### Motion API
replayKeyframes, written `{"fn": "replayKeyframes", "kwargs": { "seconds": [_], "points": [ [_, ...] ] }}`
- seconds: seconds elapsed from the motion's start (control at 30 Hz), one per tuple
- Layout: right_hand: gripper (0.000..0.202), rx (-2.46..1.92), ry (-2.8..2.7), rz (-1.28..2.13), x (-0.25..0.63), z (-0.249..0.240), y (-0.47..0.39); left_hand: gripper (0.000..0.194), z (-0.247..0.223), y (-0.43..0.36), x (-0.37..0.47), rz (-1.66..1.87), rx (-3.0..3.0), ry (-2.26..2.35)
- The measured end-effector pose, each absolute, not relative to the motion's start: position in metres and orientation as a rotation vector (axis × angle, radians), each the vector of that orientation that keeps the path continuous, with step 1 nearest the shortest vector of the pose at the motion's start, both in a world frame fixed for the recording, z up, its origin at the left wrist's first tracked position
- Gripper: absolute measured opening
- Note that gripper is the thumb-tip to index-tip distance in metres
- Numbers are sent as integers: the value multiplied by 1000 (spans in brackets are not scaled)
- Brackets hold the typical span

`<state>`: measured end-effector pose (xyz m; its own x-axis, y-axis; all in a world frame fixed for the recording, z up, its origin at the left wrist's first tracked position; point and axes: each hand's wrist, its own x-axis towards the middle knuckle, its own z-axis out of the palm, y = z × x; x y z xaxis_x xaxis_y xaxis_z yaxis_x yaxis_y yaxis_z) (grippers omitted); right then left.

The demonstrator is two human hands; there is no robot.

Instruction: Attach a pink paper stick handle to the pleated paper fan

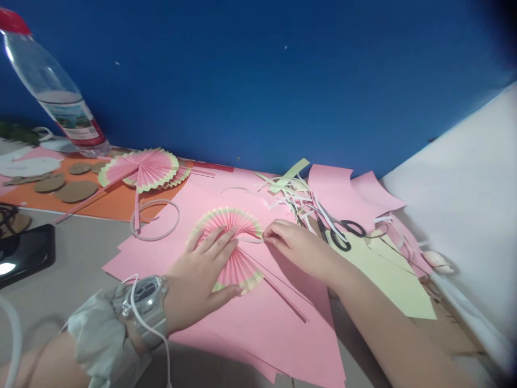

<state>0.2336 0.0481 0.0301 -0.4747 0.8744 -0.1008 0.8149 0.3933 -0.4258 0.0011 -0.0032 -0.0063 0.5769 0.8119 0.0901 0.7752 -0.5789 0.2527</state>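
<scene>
A pleated pink paper fan (245, 265) with a yellow-green border lies spread on pink paper sheets (258, 337). My left hand (205, 264) rests flat across its left part, fingers stretched out, pressing it down. At the fan's right edge my right hand (285, 237) is closed in a pinch on the end of a thin white strip (250, 241), which crosses the fan's open gap. The fingertips hide the strip's very end. Two narrow pink strips (286, 302) reach from the fan's middle toward the lower right.
Scissors (341, 231) lie right, beside paper scraps (291, 191) and a pale green sheet (388, 269). Finished-looking pink fans (151, 167), a grey ring (175, 215), cardboard discs (76, 191), a bottle (67, 102) and a phone (28, 253) are left. A blue wall (258, 81) stands behind.
</scene>
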Motion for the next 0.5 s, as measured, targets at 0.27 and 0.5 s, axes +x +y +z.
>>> {"fn": "replayKeyframes", "kwargs": {
  "seconds": [0.27,0.5],
  "points": [
    [20,-1542,-2690,-63,238,77,21,33,6,-5,-4,942,2544,1276],
    [23,-832,-2744,-285,188,58,-39,34,7,-15,-1,920,2312,815]
  ]
}}
